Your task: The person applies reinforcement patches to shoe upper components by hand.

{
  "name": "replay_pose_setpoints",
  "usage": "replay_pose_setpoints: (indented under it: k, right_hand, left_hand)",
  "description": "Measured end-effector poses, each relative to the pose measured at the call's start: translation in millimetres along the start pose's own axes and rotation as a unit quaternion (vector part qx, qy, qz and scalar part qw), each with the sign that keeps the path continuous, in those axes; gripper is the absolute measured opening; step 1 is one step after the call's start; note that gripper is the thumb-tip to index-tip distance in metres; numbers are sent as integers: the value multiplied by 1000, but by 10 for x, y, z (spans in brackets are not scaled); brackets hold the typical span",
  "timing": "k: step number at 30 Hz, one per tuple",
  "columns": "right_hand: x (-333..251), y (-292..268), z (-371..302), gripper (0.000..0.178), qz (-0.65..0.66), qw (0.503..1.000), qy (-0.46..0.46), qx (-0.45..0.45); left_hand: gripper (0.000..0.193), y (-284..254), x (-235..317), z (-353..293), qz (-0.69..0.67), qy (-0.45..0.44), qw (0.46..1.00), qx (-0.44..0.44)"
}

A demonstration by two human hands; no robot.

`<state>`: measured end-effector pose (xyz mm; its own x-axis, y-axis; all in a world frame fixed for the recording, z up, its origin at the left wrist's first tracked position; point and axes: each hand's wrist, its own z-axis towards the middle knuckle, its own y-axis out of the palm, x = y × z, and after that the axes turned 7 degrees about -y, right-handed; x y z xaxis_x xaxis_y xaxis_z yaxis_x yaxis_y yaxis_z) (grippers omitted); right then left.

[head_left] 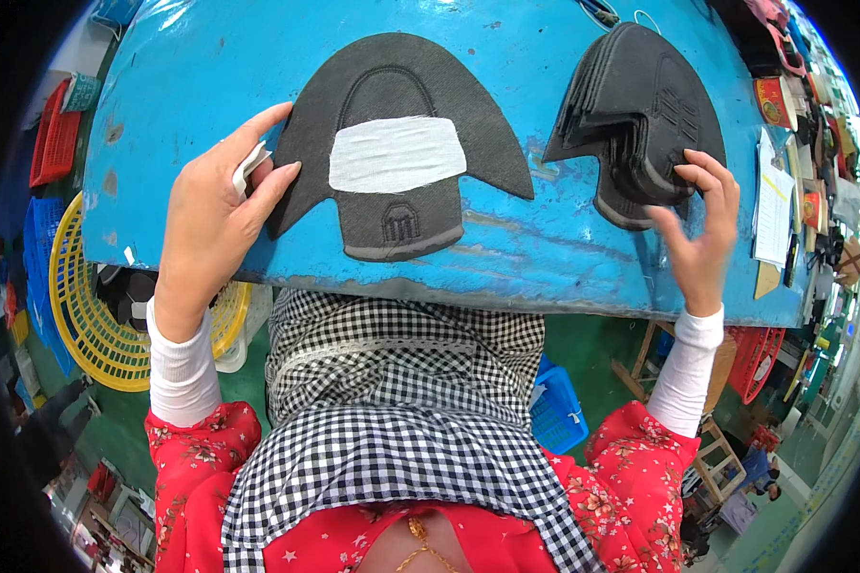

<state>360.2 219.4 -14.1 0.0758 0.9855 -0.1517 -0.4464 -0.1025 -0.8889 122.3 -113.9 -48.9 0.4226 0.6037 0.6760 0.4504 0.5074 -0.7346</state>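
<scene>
A flat black shoe-upper piece (406,76), with a stitched arch and a rounded tab, lies on the blue table. A white rectangular patch (397,155) covers its middle. My left hand (222,196) is beside its left edge, index fingertip and thumb tip at the edge. Folded white scraps (249,170) are tucked between that hand's thumb and fingers. To the right lies a stack of similar black pieces (640,86), slightly fanned. My right hand (705,224) has bent fingers on the stack's near right corner, with the thumb at its lower side.
The blue table (506,277) has a worn front edge. A yellow round basket (76,306) stands below on the left, with black pieces inside. A blue basket (559,411) is under the table. Papers (774,205) lie at the right edge, and a cord (599,13) at the back.
</scene>
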Motion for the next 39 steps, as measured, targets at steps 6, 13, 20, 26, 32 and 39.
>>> replay_pose_setpoints:
  k: [6, 13, 20, 26, 32, 39]
  right_hand:
    - [489, -198, 220, 41, 30, 969, 246, 23]
    - [761, -119, 292, 55, 38, 968, 246, -39]
    - [346, -122, 235, 22, 25, 985, 139, 102]
    - [-36, -140, 267, 26, 192, 932, 170, 255]
    - [-772, -42, 125, 56, 454, 822, 314, 140]
    - [-1264, 503, 440, 39, 525, 792, 307, -53]
  left_hand:
    - [43, -21, 24, -9, -16, 11, 1000, -24]
    - [44, 8, 58, -26, -22, -7, 999, -30]
    - [44, 49, 20, 67, -37, 12, 998, -41]
    - [42, -66, -7, -63, -37, 0, 999, -25]
    - [38, -74, -60, 52, -136, 10, 989, -49]
    - [34, -170, -207, -163, -155, -24, 987, -38]
